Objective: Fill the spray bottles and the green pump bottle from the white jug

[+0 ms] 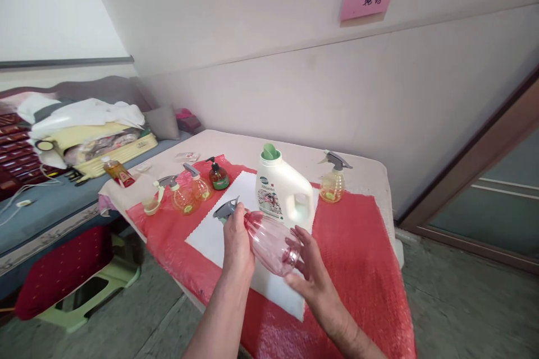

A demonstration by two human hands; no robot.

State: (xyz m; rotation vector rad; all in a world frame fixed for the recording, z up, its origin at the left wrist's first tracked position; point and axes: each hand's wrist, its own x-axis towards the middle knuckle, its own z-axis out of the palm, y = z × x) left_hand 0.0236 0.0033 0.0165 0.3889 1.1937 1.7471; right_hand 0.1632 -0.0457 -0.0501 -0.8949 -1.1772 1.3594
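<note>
A clear pink spray bottle with a grey trigger head is tilted almost on its side above the table. My left hand is wrapped round its neck, just below the trigger head. At the other end, my right hand curves its fingers and thumb about the base, which points to the lower right. Right behind the bottle stands a white jug with a printed label and a green measuring piece in its mouth. Under both hands lies a white cloth on a red sheet.
On the left stand several vessels: yellowish spray bottles, a dark pump bottle and a small cup. Another yellowish spray bottle is right of the jug. A stool stands on the floor at left, and a wall behind.
</note>
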